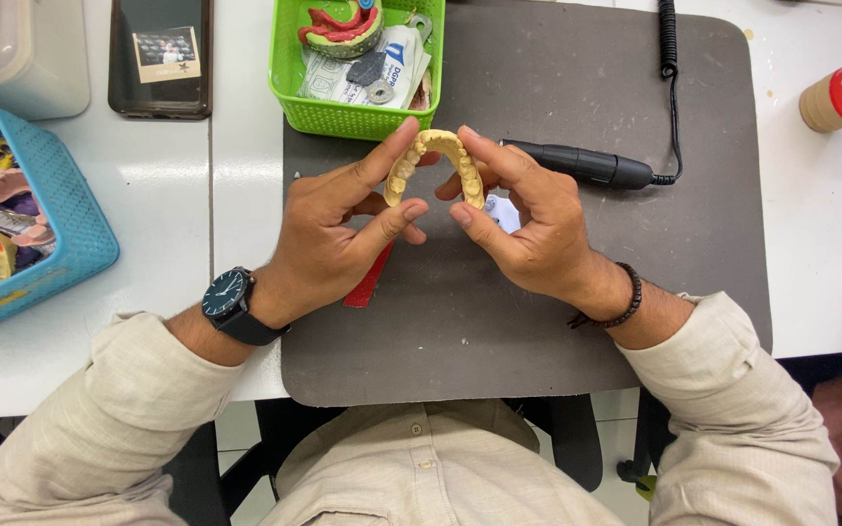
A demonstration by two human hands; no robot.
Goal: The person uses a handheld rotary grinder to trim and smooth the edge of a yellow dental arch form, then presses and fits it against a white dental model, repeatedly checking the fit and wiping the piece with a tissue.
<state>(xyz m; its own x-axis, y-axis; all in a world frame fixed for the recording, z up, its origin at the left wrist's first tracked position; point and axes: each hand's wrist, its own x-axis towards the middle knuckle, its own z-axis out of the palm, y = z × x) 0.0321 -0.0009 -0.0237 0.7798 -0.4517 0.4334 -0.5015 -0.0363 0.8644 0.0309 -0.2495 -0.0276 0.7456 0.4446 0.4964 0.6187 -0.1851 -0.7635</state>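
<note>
Both hands, left hand and right hand, grip the dental cast between fingertips.

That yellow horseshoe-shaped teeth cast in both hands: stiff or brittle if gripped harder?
The teeth cast probably stays stiff: it keeps its arch between the left hand and right hand. The thin arch ends look chip-prone. Its matte surface likely won't slip.

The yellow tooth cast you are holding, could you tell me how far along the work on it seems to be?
Done: the yellow tooth cast is out of the green basket and shows a full arch of teeth. In hand: the left hand and right hand pinch it above the grey mat. Left: the black handpiece lies unused on the mat; more casts sit in the blue basket.
</note>
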